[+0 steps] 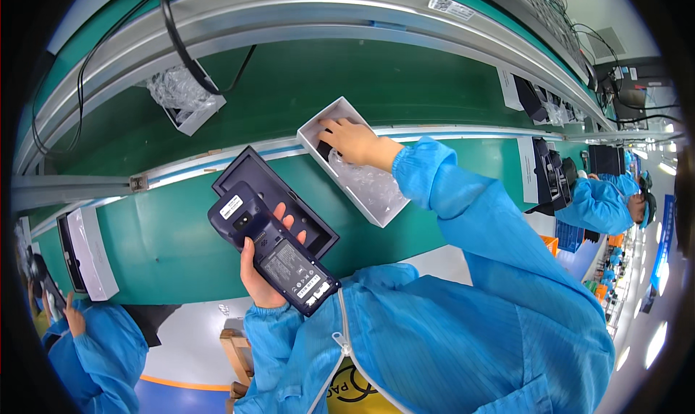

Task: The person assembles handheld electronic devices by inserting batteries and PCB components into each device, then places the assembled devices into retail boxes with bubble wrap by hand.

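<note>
Fingers [340,135] in white box [376,211], left hand [260,276] gripping terminal [279,258]

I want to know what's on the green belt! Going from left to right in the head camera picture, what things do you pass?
White-edged flat tray standing at the far left → small white box stuffed with crinkly clear plastic → dark blue handheld device with open back in the left hand → long white cardboard box the right hand reaches into.

handheld terminal [279,258] in left hand [259,273], tray [279,200] behind it, right hand [355,142] in box [352,160] right of tray
</note>
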Demonstrator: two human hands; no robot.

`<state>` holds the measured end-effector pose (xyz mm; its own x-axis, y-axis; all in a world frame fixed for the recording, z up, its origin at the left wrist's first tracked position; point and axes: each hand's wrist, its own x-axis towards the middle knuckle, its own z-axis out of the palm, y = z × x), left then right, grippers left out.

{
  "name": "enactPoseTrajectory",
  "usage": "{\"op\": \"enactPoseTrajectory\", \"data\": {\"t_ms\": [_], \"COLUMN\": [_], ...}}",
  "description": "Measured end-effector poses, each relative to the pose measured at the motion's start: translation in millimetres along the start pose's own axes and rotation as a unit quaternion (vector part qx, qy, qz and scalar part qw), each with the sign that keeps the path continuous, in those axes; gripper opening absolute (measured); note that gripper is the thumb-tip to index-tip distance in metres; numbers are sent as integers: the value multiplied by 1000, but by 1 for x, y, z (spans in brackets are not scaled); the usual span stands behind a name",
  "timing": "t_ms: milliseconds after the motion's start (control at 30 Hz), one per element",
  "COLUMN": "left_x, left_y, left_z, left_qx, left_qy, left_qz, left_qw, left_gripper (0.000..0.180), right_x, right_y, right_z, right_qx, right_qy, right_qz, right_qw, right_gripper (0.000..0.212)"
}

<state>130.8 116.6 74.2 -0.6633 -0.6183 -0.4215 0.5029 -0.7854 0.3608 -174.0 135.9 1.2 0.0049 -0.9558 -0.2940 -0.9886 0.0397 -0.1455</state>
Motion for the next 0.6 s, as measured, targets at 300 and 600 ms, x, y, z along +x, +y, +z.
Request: {"op": "enactPoseTrajectory", "data": {"t_ms": [300, 600], "left_x": [7, 48], "left_y": [-3, -11], "left_z": [12, 41], "left_qx": [-62, -25], "left_qy": [32, 59], "left_qz": [47, 182], "left_qw": [996, 981], "left_gripper": [68, 75], "right_x": [-31, -166], "right_y": [26, -80], "right_z": [-101, -120], "right_qx": [146, 810], "right_qy": [-2, 218], "right_qz": [1, 222], "right_qw": [989, 497], "right_gripper": [35, 51]}}
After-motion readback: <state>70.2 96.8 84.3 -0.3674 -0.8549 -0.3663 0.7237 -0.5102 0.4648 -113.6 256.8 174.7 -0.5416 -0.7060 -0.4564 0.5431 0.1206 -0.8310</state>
